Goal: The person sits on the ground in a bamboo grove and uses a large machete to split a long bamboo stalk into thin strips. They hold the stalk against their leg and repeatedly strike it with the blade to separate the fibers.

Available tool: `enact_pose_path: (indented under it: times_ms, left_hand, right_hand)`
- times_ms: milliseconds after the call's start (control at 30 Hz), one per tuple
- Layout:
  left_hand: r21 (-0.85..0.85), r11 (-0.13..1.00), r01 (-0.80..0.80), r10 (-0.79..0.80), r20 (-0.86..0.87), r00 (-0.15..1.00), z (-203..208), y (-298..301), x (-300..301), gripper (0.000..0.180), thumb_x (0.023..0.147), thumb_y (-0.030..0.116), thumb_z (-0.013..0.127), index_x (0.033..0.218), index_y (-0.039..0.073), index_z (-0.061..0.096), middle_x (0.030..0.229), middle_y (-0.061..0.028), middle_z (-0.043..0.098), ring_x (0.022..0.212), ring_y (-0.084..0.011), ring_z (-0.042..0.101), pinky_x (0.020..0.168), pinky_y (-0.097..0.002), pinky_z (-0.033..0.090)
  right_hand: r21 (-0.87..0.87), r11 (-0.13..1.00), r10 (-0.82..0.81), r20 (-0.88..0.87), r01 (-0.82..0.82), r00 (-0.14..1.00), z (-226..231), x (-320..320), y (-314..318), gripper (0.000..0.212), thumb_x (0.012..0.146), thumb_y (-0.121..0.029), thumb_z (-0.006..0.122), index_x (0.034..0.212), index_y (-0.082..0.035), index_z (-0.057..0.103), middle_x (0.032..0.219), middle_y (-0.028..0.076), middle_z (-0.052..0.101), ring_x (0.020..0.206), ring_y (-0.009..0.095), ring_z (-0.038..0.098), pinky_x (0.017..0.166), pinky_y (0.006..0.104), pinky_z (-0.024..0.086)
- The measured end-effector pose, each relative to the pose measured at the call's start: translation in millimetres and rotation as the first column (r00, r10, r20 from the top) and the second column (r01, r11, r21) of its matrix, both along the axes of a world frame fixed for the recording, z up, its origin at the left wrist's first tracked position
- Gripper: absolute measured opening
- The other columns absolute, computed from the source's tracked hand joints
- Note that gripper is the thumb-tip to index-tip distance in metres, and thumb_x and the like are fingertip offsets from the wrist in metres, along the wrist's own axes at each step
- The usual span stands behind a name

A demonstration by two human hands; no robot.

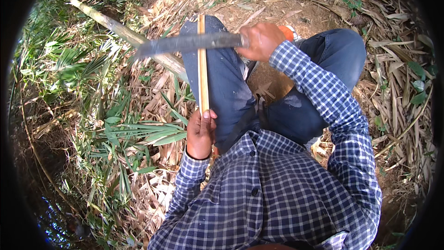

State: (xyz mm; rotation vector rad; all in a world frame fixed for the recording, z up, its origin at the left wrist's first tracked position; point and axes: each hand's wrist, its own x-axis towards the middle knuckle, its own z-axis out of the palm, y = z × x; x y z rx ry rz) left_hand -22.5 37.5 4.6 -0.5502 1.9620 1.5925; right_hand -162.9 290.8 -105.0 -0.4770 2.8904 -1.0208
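Observation:
My left hand [200, 132] is closed around the near end of a pale, narrow split bamboo strip [202, 76], thumb on top. The strip runs away from me along my left thigh, its far end near the knee. In my right hand [262, 41] I grip a machete [185, 43] by its handle, which my fingers mostly hide. Its long dark blade points left and lies across the strip, slightly blurred toward the tip. Whether the edge touches the strip I cannot tell.
A bamboo pole [111, 24] slants from the upper left down to behind my left knee. Dry bamboo leaves [400, 51] litter the ground on both sides. Green leaves [155, 132] grow at my left. Something orange [286, 32] shows just beyond my right hand.

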Motion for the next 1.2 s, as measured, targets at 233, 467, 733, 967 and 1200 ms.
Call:
enact_pose_path:
  times_ms: [233, 467, 733, 967, 1200]
  left_hand:
    - [0.002, 1.000, 0.019, -0.019, 0.000, 1.000, 3.7, -4.1, 4.0, 0.024, 0.106, 0.023, 0.042, 0.095, 0.005, 0.055, 0.063, 0.0034, 0.043, 0.044, -0.0030, 0.032, 0.039, -0.0209, 0.026]
    - [0.092, 0.996, 0.007, -0.009, 0.021, 1.000, -7.4, -21.8, -1.5, 0.022, 0.105, 0.020, 0.042, 0.096, 0.005, 0.055, 0.056, 0.0069, 0.032, 0.041, -0.0037, 0.025, 0.037, -0.0218, 0.021]
    - [-0.244, 0.879, 0.411, -0.419, 0.019, 0.908, 15.7, -34.5, -37.4, 0.028, 0.105, 0.022, 0.045, 0.094, 0.002, 0.060, 0.061, 0.0016, 0.046, 0.053, -0.0063, 0.042, 0.049, -0.0241, 0.034]
    - [-0.458, 0.538, 0.708, -0.764, 0.090, 0.639, 43.6, -38.8, -88.7, 0.030, 0.104, 0.025, 0.045, 0.094, 0.003, 0.062, 0.058, -0.0070, 0.053, 0.051, -0.0164, 0.051, 0.052, -0.0346, 0.043]
    - [-0.671, 0.231, 0.704, -0.890, 0.146, 0.432, 81.7, -39.0, -151.5, 0.018, 0.100, 0.018, 0.054, 0.096, 0.003, 0.064, 0.074, -0.0108, 0.065, 0.065, -0.0193, 0.062, 0.060, -0.0373, 0.050]
  right_hand:
    - [0.099, 0.980, -0.189, 0.230, 0.170, 0.955, -12.7, -22.7, 14.6, 0.034, 0.079, -0.036, 0.068, 0.075, -0.002, 0.069, 0.058, 0.014, 0.063, 0.048, 0.025, 0.061, 0.049, 0.0414, 0.051]
    - [-0.197, 0.933, -0.250, 0.254, 0.303, 0.934, 3.0, -10.4, 27.5, 0.040, 0.079, -0.039, 0.066, 0.086, 0.000, 0.073, 0.066, 0.018, 0.066, 0.061, 0.029, 0.066, 0.063, 0.0408, 0.054]
    - [-0.517, 0.850, -0.110, 0.009, 0.099, 0.994, 6.8, -4.3, 10.3, 0.045, 0.084, -0.028, 0.072, 0.119, 0.000, 0.066, 0.055, 0.008, 0.058, 0.049, 0.012, 0.051, 0.049, 0.0332, 0.042]
    - [-0.282, 0.952, -0.089, 0.126, 0.122, 0.988, 18.0, -1.7, 23.4, 0.044, 0.085, -0.041, 0.072, 0.108, -0.005, 0.071, 0.050, 0.007, 0.051, 0.045, 0.017, 0.050, 0.047, 0.0363, 0.039]
    - [-0.326, 0.936, -0.114, 0.074, 0.132, 0.991, 26.7, -6.7, 39.1, 0.035, 0.086, -0.043, 0.072, 0.090, -0.008, 0.072, 0.057, 0.008, 0.055, 0.052, 0.018, 0.053, 0.052, 0.0357, 0.041]
